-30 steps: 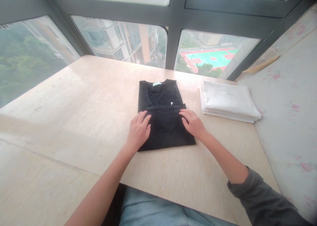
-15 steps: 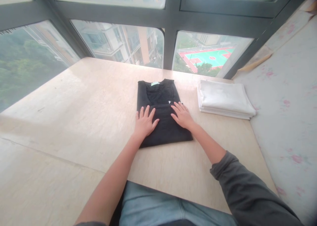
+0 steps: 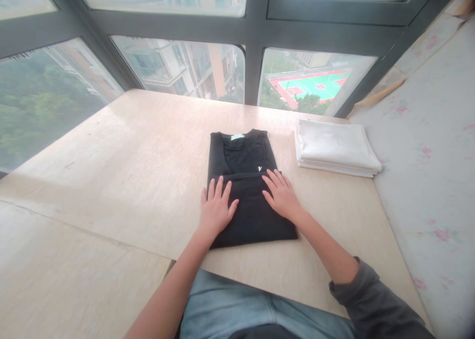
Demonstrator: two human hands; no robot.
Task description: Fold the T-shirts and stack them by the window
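Note:
A black T-shirt (image 3: 256, 215) lies folded in front of me, its neckline at the far end with a pale label showing inside the collar. A small white logo sits on its chest, just above the folded-up hem edge. My left hand (image 3: 217, 205) rests with spread fingers on the left side of the folded part. On the right side, my right hand (image 3: 280, 193) lies flat, fingers apart, near the logo. Neither hand grips the cloth.
A stack of folded white cloth (image 3: 336, 148) lies to the right, near the floral-papered wall (image 3: 426, 180). The pale stone-like ledge (image 3: 129, 180) runs up to the grey window frame (image 3: 256, 27). A seam crosses the ledge at left.
The black T-shirt has slid toward me with both hands flat on it. The white stack has stayed in place.

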